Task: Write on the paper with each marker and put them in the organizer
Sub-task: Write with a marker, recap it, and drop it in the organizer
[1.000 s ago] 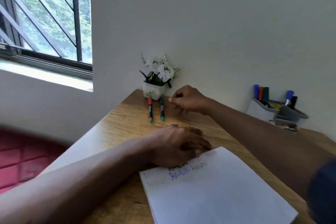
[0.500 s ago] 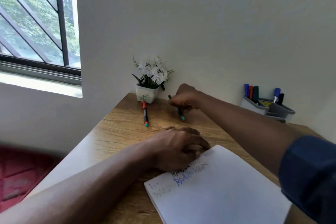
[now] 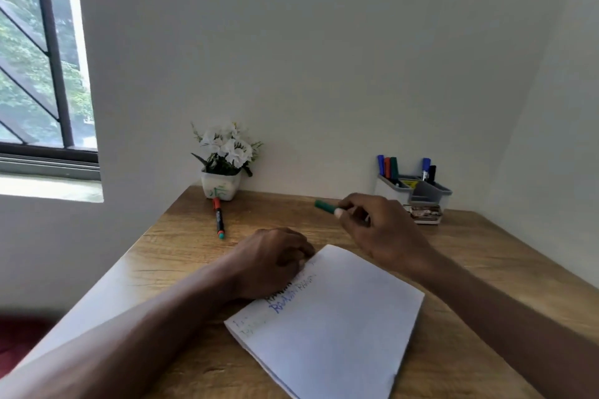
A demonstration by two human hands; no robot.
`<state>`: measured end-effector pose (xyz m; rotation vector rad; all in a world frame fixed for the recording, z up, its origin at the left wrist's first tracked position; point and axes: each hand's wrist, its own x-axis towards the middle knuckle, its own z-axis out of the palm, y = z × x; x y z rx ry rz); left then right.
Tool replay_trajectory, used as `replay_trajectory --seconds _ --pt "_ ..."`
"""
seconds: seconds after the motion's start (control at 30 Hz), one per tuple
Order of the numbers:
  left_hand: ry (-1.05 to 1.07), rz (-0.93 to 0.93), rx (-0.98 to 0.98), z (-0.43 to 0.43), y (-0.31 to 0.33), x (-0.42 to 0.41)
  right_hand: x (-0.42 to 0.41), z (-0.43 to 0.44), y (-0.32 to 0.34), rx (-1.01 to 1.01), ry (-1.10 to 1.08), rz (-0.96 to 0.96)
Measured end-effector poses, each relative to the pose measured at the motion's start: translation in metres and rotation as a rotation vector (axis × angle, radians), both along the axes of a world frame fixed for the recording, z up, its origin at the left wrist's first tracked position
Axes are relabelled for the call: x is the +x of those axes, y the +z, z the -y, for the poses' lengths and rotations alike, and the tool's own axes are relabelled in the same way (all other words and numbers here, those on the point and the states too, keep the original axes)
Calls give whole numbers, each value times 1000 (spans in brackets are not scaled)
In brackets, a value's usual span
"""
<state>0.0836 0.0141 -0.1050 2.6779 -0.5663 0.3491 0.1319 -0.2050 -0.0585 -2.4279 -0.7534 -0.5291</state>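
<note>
1. Since half a sec ago, right hand [image 3: 379, 230] has pulled back from near the flower pot toward the paper, carrying the green-capped marker [image 3: 325, 206] lifted off the wooden surface [image 3: 486, 256].
2. Right grip: fingers clenched round marker, green end pointing far-left.
3. Left hand [image 3: 272, 261] rests curled on far-left corner of white paper pad [image 3: 337, 327], holding no marker; blue & black writing just beside it.
4. Red-capped marker [image 3: 218, 217] lies on surface near white pot of white flowers [image 3: 223, 168].
5. Grey plastic organizer [image 3: 418, 194] far right, w/ several markers upright in it.
</note>
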Motion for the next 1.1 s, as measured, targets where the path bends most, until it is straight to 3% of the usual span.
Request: replay_trajectory --seconds 0.23,0.37,0.57,0.87,1.0,1.1 --pt "83 191 -211 -5 -2 -5 -4 -6 -34 5 180 159" --pt "32 346 -228 0 8 -10 -7 -7 -41 -46 197 191" --pt "-55 380 -291 11 14 -18 -11 2 -39 -43 210 237" --pt "-55 429 -269 7 16 -15 -13 6 -37 -9 108 166" --pt "71 392 -262 -7 14 -8 -10 9 -36 1 59 -53" --pt "160 297 -201 -14 10 -2 -12 16 -34 -140 57 -171"
